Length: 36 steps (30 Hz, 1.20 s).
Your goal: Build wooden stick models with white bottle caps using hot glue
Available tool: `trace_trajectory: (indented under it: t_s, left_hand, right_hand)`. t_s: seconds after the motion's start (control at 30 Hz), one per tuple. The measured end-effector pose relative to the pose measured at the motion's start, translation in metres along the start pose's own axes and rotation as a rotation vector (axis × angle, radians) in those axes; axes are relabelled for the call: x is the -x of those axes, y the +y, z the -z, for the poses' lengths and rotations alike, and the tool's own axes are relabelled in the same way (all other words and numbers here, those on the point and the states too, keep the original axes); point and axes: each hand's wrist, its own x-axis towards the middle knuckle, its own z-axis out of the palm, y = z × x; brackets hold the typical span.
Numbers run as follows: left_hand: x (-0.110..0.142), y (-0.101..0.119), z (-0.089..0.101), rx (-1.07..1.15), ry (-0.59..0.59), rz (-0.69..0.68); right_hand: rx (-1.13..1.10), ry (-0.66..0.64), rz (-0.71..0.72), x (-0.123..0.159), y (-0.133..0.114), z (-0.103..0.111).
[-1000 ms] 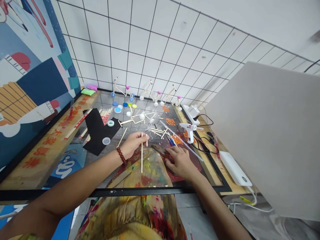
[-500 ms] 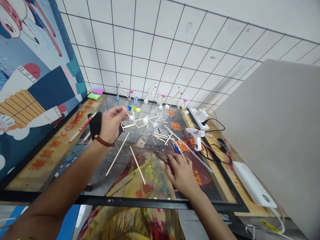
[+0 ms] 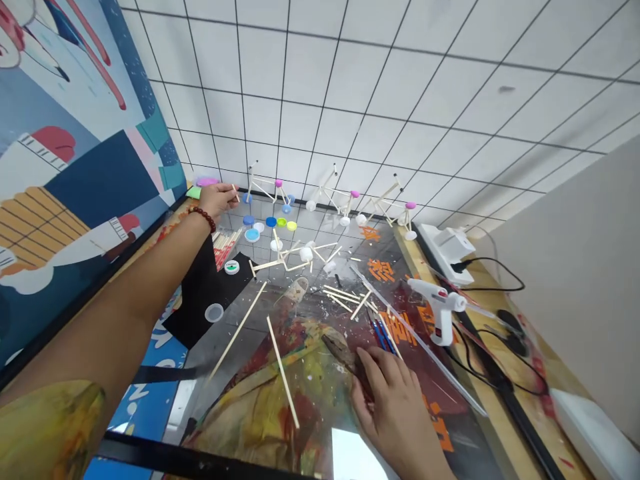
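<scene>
My left hand (image 3: pixel 218 201) is stretched out to the far left corner of the glass tabletop, its fingertips pinching a short wooden stick (image 3: pixel 235 193). Near the front, my right hand (image 3: pixel 395 400) is wrapped round a pair of dark, worn pliers (image 3: pixel 340 350), jaws pointing up and left. Between the hands lies a stick frame with white caps (image 3: pixel 306 254). Two long wooden sticks (image 3: pixel 283 373) lie loose on the glass, left of the pliers. Short cut sticks (image 3: pixel 345 297) are piled beyond the right hand.
Several stick models with pink tops (image 3: pixel 354 195) stand along the tiled wall. Coloured bottle caps (image 3: pixel 271 221) and a pack of sticks (image 3: pixel 227 248) lie at left, near black sheet (image 3: pixel 200 290). At right are a white glue gun (image 3: pixel 440 307), a power strip (image 3: pixel 443 247) and cables.
My left hand has moved away to the far left with the short stick, uncovering caps and the stick pack. My right hand still grips the pliers. The view has shifted too.
</scene>
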Motion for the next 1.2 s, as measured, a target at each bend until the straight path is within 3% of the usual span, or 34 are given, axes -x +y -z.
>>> trace_trajectory:
  t_s: [0.2,0.4,0.63,1.2]
  left_hand:
    - [-0.038,-0.025,-0.014,-0.116,0.024,0.010]
    - [-0.055,-0.035,-0.019,-0.203,-0.012,-0.013]
    - [-0.061,-0.038,-0.020,-0.258,-0.060,-0.045]
    - [-0.063,-0.042,-0.023,-0.238,-0.003,-0.122]
  right_hand:
    - [-0.027,0.016,0.014,-0.003,0.004,-0.001]
    - [-0.027,0.030,0.048,-0.003,0.008,-0.002]
    - [-0.034,0.043,0.069,-0.002,0.011,-0.005]
    - [-0.028,0.044,0.072,-0.003,0.012,-0.005]
